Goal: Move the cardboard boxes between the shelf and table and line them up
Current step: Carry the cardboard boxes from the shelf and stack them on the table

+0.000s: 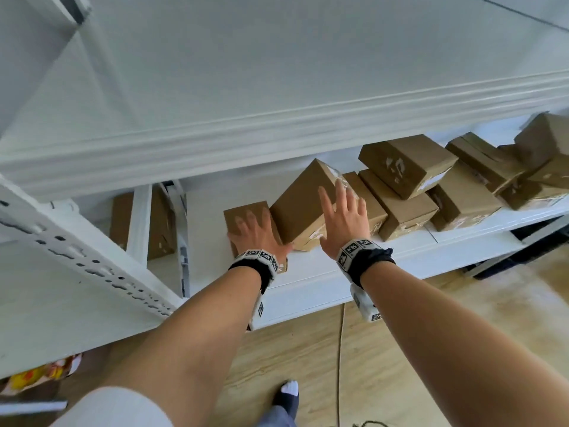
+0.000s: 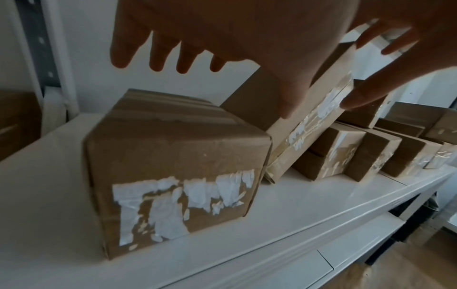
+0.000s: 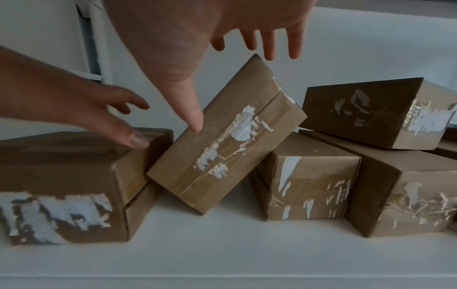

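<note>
My left hand lies flat, fingers spread, over the top of a squat brown cardboard box with torn white label scraps on its front; from the wrist view I cannot tell whether the palm touches the cardboard. That box sits upright near the front edge of the white metal shelf.

My right hand is spread wide, fingers straight, against a tilted brown taped cardboard box. The thumb tip presses its taped face; nothing is pinched. This box stands on one lower edge, leaning against the squat box's right side.

To the right, a row of brown cardboard boxes stands on the same shelf, with another brown box lying askew on top. More brown boxes are piled loosely at the far right.

A light wooden floor lies below.
</note>
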Tool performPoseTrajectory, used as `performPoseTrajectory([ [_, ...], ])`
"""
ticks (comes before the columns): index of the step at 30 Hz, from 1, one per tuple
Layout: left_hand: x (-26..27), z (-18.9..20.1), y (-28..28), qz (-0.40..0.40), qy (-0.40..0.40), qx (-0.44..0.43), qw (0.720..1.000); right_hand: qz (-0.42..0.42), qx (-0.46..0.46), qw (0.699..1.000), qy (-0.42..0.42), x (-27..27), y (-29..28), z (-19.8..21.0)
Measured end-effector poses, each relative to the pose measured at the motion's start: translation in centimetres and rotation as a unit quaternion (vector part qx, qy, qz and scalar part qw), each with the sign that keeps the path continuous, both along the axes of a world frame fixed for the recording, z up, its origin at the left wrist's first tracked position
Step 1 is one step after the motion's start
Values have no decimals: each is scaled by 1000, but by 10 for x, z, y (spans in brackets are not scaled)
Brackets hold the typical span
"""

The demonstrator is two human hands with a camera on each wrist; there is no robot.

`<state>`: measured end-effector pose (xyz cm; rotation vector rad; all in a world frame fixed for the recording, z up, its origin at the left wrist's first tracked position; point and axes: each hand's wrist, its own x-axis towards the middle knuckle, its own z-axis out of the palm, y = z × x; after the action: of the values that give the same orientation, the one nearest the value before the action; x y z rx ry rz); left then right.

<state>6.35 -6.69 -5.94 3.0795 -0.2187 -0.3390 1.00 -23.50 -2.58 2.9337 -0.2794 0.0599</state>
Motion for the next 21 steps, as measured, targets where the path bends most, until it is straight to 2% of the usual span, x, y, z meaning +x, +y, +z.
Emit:
performPoseTrajectory([
  [4,5,-14,-9,61,57,26,996,25,-5,1000,9,13,-16,-3],
  [8,0,-24,-13,106,63,24,992,56,8,998,15,10,-19,-8],
  [10,-3,-25,-15,126,54,17,990,67,14,998,3,5,-16,-8],
  [14,-11,-24,-13,201,94,6,975,90,26,995,-35,-1,-8,-2],
  [21,-19,-8,-13,178,28,48,983,157,29,986,-43,4,0,10],
])
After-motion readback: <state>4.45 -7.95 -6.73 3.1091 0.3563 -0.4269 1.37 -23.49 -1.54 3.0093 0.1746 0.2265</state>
